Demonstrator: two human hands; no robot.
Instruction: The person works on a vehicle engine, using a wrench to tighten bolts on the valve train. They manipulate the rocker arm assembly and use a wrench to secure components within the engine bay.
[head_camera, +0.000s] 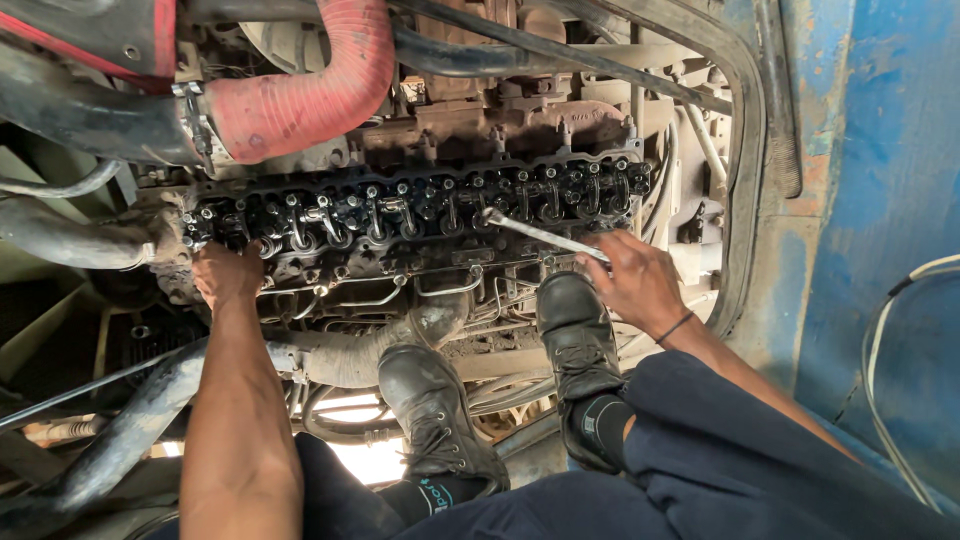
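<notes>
right hand (632, 280) grips wrench (540, 236) on cylinder head (420, 215) | left hand (226, 273) closed on head's left edge

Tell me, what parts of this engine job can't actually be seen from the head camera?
- Wrench tip: too small to tell what it grips among the oily rocker arms.
- Left hand: its fingers curl over the engine edge, hiding whatever they touch.
- Right hand: covers the wrench handle's end.
- Red hose: cut off by the top edge.
- Boots: hide the pipes below.
</notes>
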